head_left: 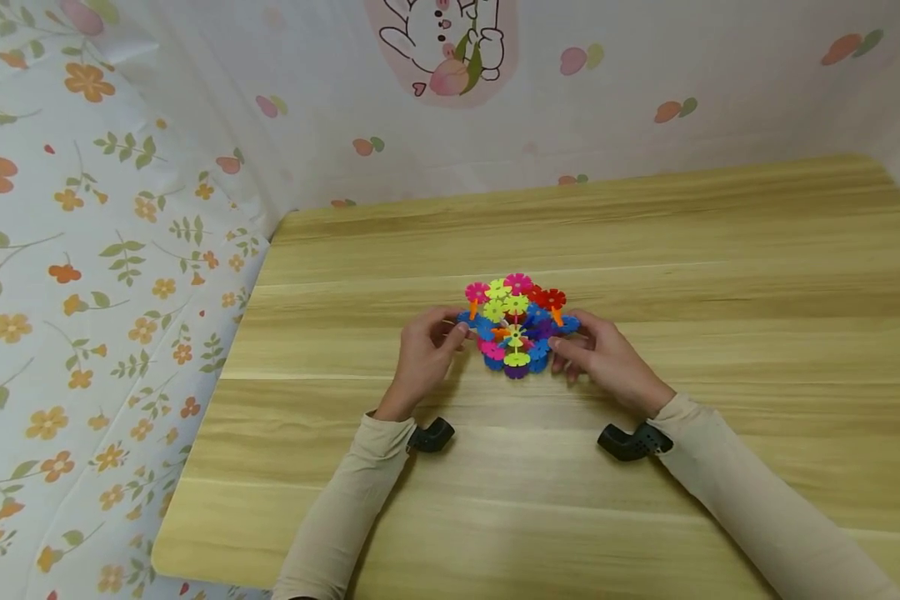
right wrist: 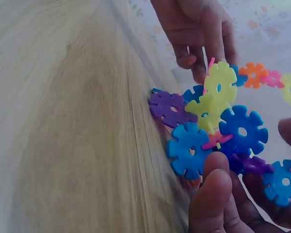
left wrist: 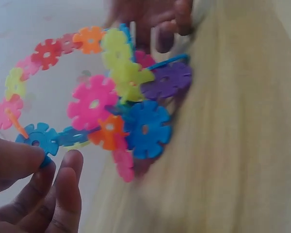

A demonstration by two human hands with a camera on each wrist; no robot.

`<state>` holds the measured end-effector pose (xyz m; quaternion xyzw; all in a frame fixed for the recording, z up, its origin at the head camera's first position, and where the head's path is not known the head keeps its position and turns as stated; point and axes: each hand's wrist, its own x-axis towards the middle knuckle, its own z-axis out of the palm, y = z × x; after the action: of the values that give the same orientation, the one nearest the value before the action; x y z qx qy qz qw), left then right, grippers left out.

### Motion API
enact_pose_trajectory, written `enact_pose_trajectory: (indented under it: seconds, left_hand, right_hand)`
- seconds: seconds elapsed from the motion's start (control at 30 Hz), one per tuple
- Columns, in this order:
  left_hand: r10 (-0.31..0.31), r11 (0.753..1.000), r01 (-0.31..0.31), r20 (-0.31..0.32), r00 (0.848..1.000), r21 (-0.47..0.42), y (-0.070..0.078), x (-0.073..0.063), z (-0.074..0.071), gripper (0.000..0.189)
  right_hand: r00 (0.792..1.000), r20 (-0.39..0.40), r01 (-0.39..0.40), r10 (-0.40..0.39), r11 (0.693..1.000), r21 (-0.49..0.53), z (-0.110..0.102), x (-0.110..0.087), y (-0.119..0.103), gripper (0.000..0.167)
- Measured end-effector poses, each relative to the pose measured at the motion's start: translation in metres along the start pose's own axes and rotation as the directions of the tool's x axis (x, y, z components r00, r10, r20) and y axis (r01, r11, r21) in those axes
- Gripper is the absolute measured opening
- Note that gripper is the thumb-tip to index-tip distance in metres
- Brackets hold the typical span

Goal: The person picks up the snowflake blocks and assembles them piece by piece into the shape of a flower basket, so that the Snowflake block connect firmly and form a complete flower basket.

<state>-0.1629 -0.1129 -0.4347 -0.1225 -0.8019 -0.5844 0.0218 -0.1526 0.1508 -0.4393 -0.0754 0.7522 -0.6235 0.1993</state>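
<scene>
A basket-shaped build of interlocking plastic flower discs (head_left: 516,329) stands on the table between the two hands. It has pink, yellow, blue, purple, orange and red pieces, with an arched row like a handle. My left hand (head_left: 423,354) pinches a blue disc (left wrist: 41,138) at its left side between thumb and finger. On the opposite side, my right hand (head_left: 607,358) holds the build at another blue disc (right wrist: 282,182), fingers spread below and thumb at the edge. A purple disc (right wrist: 172,108) lies low on the build, close over the wood.
The wood-grain table (head_left: 525,508) extends on all sides of the build. Behind it hangs a white cloth (head_left: 615,100) printed with fruit and a rabbit; a floral cloth (head_left: 120,275) covers the left side. Black wrist mounts (head_left: 633,442) stick out from both sleeves.
</scene>
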Motion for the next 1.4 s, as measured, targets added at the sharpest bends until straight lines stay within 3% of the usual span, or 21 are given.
enact_pose_trajectory:
  seconds: [0.17, 0.3, 0.47, 0.63, 0.83, 1.0, 1.2, 1.3, 1.4]
  left_hand:
    - [0.025, 1.0, -0.025, 0.0, 1.0, 0.018, -0.003, -0.001, 0.003, 0.016]
    - [0.098, 0.991, -0.097, -0.011, 0.995, 0.087, -0.004, -0.001, 0.004, 0.016]
    - [0.257, 0.939, -0.249, -0.005, 0.966, 0.237, -0.006, 0.002, 0.004, 0.015]
    - [0.342, 0.89, -0.332, 0.025, 0.939, 0.314, -0.006, 0.004, 0.003, 0.015]
    - [0.348, 0.879, -0.347, 0.058, 0.936, 0.326, -0.003, 0.006, 0.003, 0.017]
    - [0.304, 0.904, -0.304, 0.047, 0.951, 0.3, -0.001, 0.005, 0.006, 0.015]
    - [0.293, 0.901, -0.288, 0.035, 0.955, 0.325, -0.001, 0.006, 0.009, 0.014]
    - [0.298, 0.9, -0.293, 0.034, 0.954, 0.322, -0.001, 0.006, 0.01, 0.013]
    - [0.292, 0.904, -0.286, 0.03, 0.956, 0.316, -0.002, 0.006, 0.01, 0.012]
  right_hand:
    - [0.999, -0.028, -0.032, 0.032, 0.999, 0.011, 0.006, 0.001, -0.004, 0.042]
    - [0.997, -0.058, -0.05, 0.058, 0.989, 0.139, 0.012, 0.002, -0.008, 0.037]
    - [0.994, -0.072, -0.063, 0.086, 0.959, 0.277, 0.017, 0.003, -0.012, 0.036]
    - [0.991, -0.092, -0.071, 0.098, 0.962, 0.265, 0.017, 0.004, -0.012, 0.047]
    - [0.99, -0.088, -0.086, 0.11, 0.966, 0.245, 0.016, 0.004, -0.014, 0.05]
    - [0.986, -0.115, -0.091, 0.117, 0.973, 0.211, 0.016, 0.002, -0.014, 0.051]
    - [0.949, -0.281, -0.142, 0.144, 0.989, 0.027, 0.011, -0.012, -0.016, 0.081]
    - [0.938, -0.33, -0.129, 0.11, 0.991, -0.037, 0.007, -0.016, -0.014, 0.08]
    - [0.948, -0.317, -0.051, 0.019, 0.994, -0.094, 0.002, -0.018, -0.01, 0.066]
